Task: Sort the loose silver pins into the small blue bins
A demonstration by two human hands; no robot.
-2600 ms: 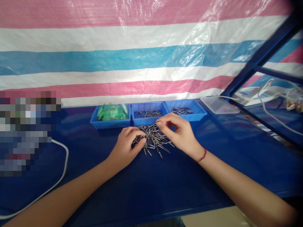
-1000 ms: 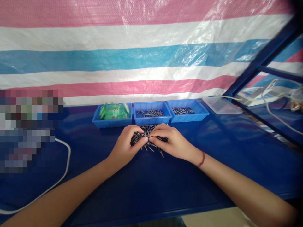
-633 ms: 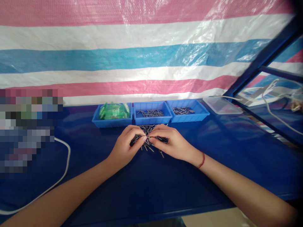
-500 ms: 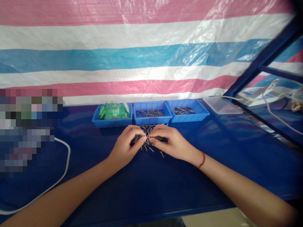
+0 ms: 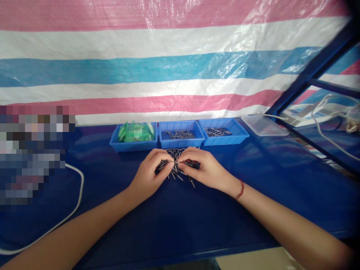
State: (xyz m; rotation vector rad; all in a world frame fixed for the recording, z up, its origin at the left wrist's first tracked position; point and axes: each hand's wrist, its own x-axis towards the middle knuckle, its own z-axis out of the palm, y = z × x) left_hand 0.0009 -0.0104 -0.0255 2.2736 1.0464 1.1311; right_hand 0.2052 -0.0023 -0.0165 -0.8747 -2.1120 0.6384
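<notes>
My left hand [image 5: 150,170] and my right hand [image 5: 201,168] meet above a loose pile of metal rivets [image 5: 174,153] on the blue table. Thumb and forefinger of each are pinched together. A thin rivet [image 5: 176,162] spans the small gap between the two pinches, one end in each. Its ends are hidden by my fingertips. Under and around both hands lie more pieces of the pile, partly covered by the fingers; a single rivet [image 5: 192,182] lies at its front edge.
Behind the pile stand three blue bins: the left bin [image 5: 133,147] with a green plastic bag [image 5: 137,132], the middle bin [image 5: 181,143] and right bin [image 5: 226,140] with rivets. A clear lid [image 5: 264,125] lies right of them. A white cable [image 5: 81,183] curves at left; a blue frame [image 5: 312,71] stands right.
My fingertips have drawn very slightly apart, and a little more of the rivet shows between them. Bins and pile look the same.
</notes>
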